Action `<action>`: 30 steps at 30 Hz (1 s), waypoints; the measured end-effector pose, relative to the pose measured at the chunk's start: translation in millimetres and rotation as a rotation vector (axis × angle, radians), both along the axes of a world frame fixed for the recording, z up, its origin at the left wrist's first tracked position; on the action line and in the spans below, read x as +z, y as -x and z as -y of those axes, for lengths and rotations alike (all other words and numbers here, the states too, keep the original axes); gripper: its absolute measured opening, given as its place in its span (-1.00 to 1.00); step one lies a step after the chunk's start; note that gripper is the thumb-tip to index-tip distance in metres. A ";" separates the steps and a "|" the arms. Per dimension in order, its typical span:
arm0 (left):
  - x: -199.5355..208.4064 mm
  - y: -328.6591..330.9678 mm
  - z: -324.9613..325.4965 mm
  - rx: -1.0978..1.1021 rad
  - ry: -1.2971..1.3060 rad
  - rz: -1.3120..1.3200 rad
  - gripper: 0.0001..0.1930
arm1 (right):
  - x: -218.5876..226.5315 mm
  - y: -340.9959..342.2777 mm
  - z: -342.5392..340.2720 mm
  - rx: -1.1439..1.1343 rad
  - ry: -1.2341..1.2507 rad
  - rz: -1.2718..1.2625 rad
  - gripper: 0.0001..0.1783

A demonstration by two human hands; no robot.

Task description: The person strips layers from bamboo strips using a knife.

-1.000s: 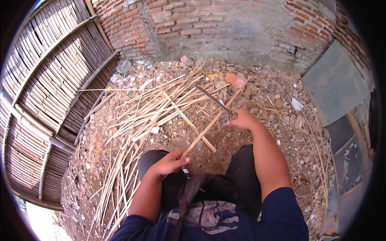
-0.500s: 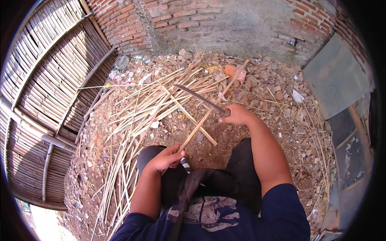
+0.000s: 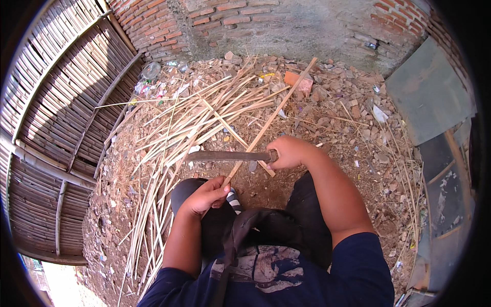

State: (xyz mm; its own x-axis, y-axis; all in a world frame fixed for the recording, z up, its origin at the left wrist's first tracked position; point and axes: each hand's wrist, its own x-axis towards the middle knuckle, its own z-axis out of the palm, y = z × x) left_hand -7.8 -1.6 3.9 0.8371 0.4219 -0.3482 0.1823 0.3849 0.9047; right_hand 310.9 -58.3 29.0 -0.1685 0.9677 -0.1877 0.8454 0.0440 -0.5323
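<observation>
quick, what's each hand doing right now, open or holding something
Left hand: closed, holding the near end of a long pale strip.
Right hand: closed, holding a long-bladed knife.

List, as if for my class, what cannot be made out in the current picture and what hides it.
All in the head view:
- Grip of the long blade: mostly covered by the right hand.
- Near end of the long strip: hidden in the left hand.
- Whether blade and strip touch where they cross: unclear from above.
- Far extent of the slatted wall: cut off by the dark fisheye rim.
- Litter beside it: too small to identify.
</observation>
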 end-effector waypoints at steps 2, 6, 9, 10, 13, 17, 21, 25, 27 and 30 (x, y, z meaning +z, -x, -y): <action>-0.4 -0.5 -1.3 0.014 0.017 -0.002 -0.66 | -11.2 -24.6 -5.5 -0.122 0.109 -0.193 -0.54; -1.2 -2.9 -3.1 0.004 0.025 -0.001 -0.67 | -26.1 -65.4 -8.1 -0.546 -0.047 -0.178 -0.47; -4.3 -5.8 -3.0 -0.006 0.009 0.012 -0.69 | -24.1 -68.9 -2.6 -0.517 -0.034 -0.101 -0.46; -3.7 -5.9 -2.3 0.012 0.015 0.005 -0.70 | -19.9 -63.1 -0.9 -0.452 -0.016 -0.099 -0.47; -0.2 -6.6 0.8 0.039 0.009 -0.028 -0.71 | -14.2 -33.9 0.4 -0.236 0.001 -0.044 -0.55; -0.7 -4.0 0.3 0.021 -0.019 -0.085 -0.70 | -7.5 5.9 -0.8 0.033 0.005 0.044 -0.58; 0.2 -2.6 -1.7 -0.017 -0.044 -0.065 -0.69 | -8.2 -4.7 -4.4 -0.025 0.071 -0.062 -0.55; -5.5 -5.1 -3.3 -0.006 -0.051 -0.076 -0.66 | -17.5 -49.7 -8.2 -0.394 0.047 -0.198 -0.51; -2.1 -6.7 -0.6 -0.006 -0.030 -0.081 -0.64 | -25.7 -59.2 -7.6 -0.523 -0.109 -0.144 -0.46; -1.0 -7.4 0.4 0.001 -0.026 -0.095 -0.65 | -18.8 -57.9 -1.2 -0.467 -0.023 -0.104 -0.46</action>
State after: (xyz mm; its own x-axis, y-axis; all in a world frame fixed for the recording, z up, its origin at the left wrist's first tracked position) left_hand -0.4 -1.9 2.9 0.8004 0.4324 -0.4152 0.2676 0.3620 0.8929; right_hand 368.8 -57.1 10.2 0.2689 0.9480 -0.1703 0.7195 -0.3153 -0.6188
